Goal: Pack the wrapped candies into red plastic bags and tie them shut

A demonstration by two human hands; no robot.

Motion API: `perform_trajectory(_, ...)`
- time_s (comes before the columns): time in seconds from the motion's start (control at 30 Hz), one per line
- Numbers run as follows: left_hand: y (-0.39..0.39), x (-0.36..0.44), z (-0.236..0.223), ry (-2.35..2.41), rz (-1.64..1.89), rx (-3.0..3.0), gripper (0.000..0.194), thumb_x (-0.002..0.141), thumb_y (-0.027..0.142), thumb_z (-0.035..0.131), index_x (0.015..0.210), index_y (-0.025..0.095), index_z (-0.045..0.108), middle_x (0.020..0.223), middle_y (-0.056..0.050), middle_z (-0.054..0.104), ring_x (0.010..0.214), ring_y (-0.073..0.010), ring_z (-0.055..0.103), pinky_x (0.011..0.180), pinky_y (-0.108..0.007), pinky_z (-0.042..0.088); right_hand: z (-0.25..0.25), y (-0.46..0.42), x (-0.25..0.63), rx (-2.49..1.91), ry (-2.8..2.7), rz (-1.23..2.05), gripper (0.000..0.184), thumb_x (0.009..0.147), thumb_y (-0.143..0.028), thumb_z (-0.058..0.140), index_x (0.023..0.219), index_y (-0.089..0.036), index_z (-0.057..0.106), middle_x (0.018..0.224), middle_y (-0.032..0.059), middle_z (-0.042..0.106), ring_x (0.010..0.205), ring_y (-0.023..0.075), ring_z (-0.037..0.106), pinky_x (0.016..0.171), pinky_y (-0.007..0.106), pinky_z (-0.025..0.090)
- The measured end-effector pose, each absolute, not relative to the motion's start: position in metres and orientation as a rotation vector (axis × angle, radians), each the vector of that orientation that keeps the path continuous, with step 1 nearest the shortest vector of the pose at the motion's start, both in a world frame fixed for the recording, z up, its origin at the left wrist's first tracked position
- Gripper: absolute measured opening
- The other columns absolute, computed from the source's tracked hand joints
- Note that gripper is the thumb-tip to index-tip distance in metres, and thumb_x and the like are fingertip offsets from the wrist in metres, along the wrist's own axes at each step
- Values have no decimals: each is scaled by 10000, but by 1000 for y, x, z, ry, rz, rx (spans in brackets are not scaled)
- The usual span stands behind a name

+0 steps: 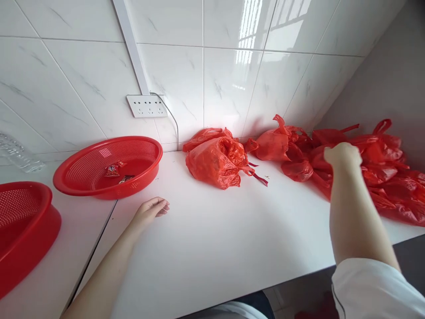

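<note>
My right hand [343, 157] reaches into the pile of red plastic bags [381, 170] at the right end of the white table. It is bent into a fist on one red plastic bag [320, 159], and its fingertips are hidden behind the hand. My left hand [154, 207] hovers low over the table with loosely curled fingers, and nothing shows in it. Just behind it stands a round red plastic basket [109, 190] with a few small printed packets [113, 170] inside. A filled, crumpled red plastic bag [215, 161] sits by the wall between my hands.
Another red basket [29, 239] stands at the left edge, near a clear plastic bottle [20, 153] lying on its side. A socket strip [148, 106] with a grey cable is on the tiled wall. Dark red ribbon [260, 179] lies beside the middle bag. A seam crosses the tabletop.
</note>
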State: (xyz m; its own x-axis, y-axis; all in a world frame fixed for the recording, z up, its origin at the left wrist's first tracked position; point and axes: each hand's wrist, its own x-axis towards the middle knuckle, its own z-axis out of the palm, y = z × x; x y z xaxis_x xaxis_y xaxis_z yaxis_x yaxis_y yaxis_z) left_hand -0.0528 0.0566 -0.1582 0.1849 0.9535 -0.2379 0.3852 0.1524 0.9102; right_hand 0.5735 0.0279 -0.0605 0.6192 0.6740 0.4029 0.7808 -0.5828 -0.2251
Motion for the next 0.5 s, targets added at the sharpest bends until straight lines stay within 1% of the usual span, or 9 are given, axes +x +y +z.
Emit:
perform_trajectory(0.03,56,-53,-159,1383,681,1422,378,811,565,635,867,194,681,935,-55,702,892,-200,661,884,-334,518,-75,35,561,-2450,-1165,-285,371,883,-192,506,1111,19,709,986,352,642,852,297,620,674,444,415)
perform_trajectory(0.1,56,-53,-161,1378,676,1429,375,820,564,626,871,196,681,935,-51,705,901,-194,660,874,-316,513,-102,56,533,-2345,-1222,-68,332,888,-230,533,1106,-84,737,1032,264,685,899,263,633,753,412,448)
perform_trajectory(0.17,57,-53,-163,1363,678,1444,374,823,563,621,871,197,680,932,-48,707,910,-189,658,863,-299,509,-127,83,503,-2172,-1347,134,297,902,-271,554,1095,-160,751,1084,164,715,952,203,641,828,329,469)
perform_trajectory(0.23,58,-53,-166,1363,670,1467,375,822,561,617,866,194,681,924,-49,709,905,-189,657,851,-294,506,-146,112,479,-2025,-1391,284,333,931,-309,530,1178,-190,719,1132,116,719,939,162,655,807,270,495)
perform_trajectory(0.3,59,-53,-168,1384,650,1494,381,813,561,617,857,189,684,904,-52,711,885,-192,657,841,-302,501,-160,137,462,-1931,-1383,370,391,956,-339,488,1272,-192,664,1187,115,706,915,157,669,757,258,524)
perform_trajectory(0.37,59,-53,-169,1399,632,1515,386,796,563,622,844,185,684,876,-53,711,864,-198,656,833,-313,496,-169,155,451,-1876,-1356,386,436,966,-329,444,1335,-168,611,1241,147,679,923,177,676,743,282,544)
perform_trajectory(0.43,58,-52,-168,1393,624,1526,385,785,561,626,834,183,681,863,-53,708,861,-203,654,834,-319,494,-173,165,446,-1835,-1335,341,466,960,-282,410,1373,-138,569,1282,185,647,969,207,672,787,326,551)
perform_trajectory(0.5,55,-51,-164,1389,617,1518,382,780,559,627,831,183,676,861,-52,704,866,-205,653,841,-322,495,-172,171,443,-1778,-1348,256,505,959,-234,350,1427,-122,504,1336,210,601,1071,229,645,883,367,530)
